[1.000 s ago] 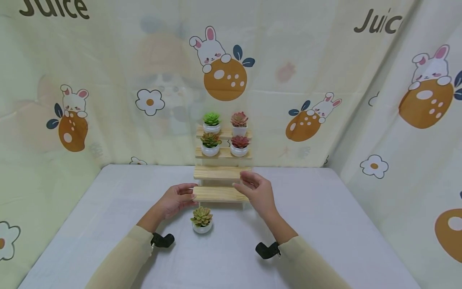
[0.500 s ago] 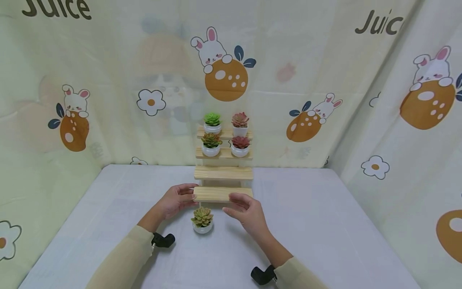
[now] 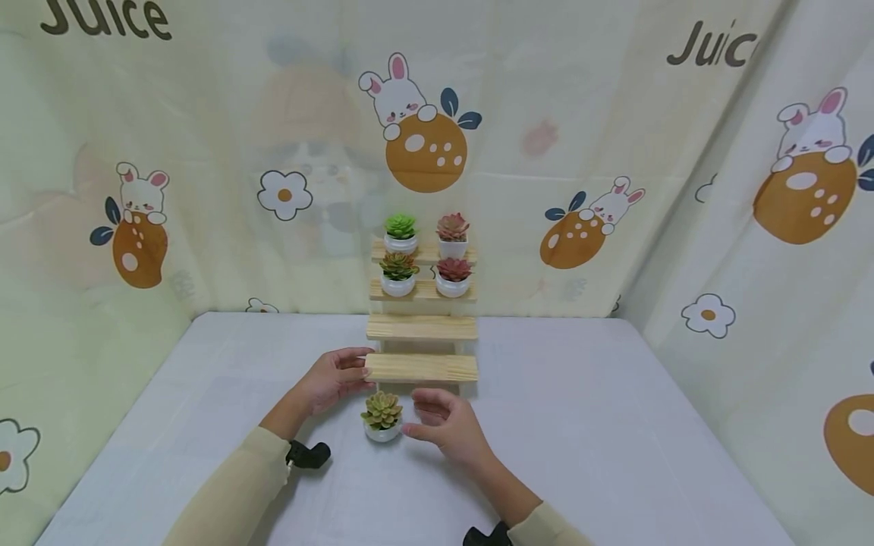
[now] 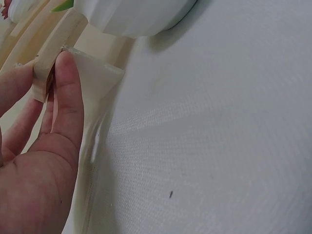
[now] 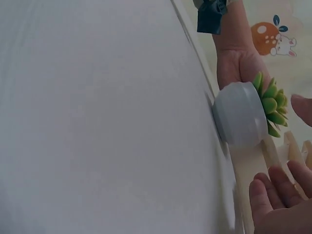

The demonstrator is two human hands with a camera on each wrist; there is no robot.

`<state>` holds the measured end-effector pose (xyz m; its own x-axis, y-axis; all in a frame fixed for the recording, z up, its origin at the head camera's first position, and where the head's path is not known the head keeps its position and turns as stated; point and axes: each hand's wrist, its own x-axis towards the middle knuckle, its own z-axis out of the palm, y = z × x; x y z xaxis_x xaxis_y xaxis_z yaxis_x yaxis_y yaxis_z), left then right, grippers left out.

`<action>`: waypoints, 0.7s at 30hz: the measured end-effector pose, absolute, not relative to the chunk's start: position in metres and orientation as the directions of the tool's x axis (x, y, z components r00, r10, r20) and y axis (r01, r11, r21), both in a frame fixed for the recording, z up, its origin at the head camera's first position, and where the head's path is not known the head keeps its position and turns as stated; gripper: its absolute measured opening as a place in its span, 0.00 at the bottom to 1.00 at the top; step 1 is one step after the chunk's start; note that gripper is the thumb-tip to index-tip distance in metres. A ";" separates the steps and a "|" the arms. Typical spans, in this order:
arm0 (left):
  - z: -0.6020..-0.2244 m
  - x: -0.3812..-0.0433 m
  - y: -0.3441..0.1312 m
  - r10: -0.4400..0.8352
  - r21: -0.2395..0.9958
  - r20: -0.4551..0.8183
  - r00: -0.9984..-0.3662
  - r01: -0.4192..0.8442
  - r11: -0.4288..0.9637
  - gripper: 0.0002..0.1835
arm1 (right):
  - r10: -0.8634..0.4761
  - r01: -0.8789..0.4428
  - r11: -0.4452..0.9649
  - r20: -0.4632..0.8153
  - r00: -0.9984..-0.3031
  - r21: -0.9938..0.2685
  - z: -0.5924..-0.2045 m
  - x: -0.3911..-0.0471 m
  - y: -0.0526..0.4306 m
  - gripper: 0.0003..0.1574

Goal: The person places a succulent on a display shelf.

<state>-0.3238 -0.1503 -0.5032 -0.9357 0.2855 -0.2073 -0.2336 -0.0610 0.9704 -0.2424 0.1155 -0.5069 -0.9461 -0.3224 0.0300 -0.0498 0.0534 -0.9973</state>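
Note:
A tiered wooden plant stand [image 3: 422,368] rises from the table against the back cloth. My left hand [image 3: 333,383] pinches the left end of its lowest board [image 4: 51,53], thumb on one face and fingers on the other. In front of the stand, a potted succulent [image 3: 381,413] with yellow-green leaves sits upright on the table in a round white pot [image 5: 240,114]. Just right of that pot is my right hand [image 3: 447,428], holding nothing; its thumb and fingers [image 5: 261,195] are spread apart, with the thumb tip close beside the pot.
Two succulents, a bright green one [image 3: 400,227] and a pink one [image 3: 453,229], stand on the top step. A green-brown one [image 3: 398,271] and a dark red one [image 3: 454,273] occupy the step below. White cloth covers the table [image 3: 580,425]; a printed curtain [image 3: 512,174] hangs behind.
My right hand has come away from the stand's right side, moving down and left to beside the succulent on the table. The left hand stays on the lowest board.

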 end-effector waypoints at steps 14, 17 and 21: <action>-0.506 -0.325 -0.151 0.305 0.975 -0.179 -0.935 -0.211 -0.074 0.29 | -0.387 -0.079 0.124 0.025 -0.922 -0.989 -0.514 -0.247 0.091 0.48; -0.507 -0.325 -0.152 0.311 0.975 -0.172 -0.935 -0.206 -0.079 0.30 | -0.399 -0.094 0.137 0.032 -0.916 -0.986 -0.515 -0.248 0.085 0.48; -0.507 -0.324 -0.151 0.312 0.975 -0.166 -0.935 -0.203 -0.089 0.29 | -0.411 -0.113 0.143 0.045 -0.911 -0.983 -0.514 -0.249 0.078 0.43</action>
<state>-0.3244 -0.1507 -0.5068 -0.9355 0.3119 -0.1661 -0.2029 -0.0890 0.9752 -0.2494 0.0782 -0.5144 -0.9108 -0.4105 0.0448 -0.1129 0.1432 -0.9832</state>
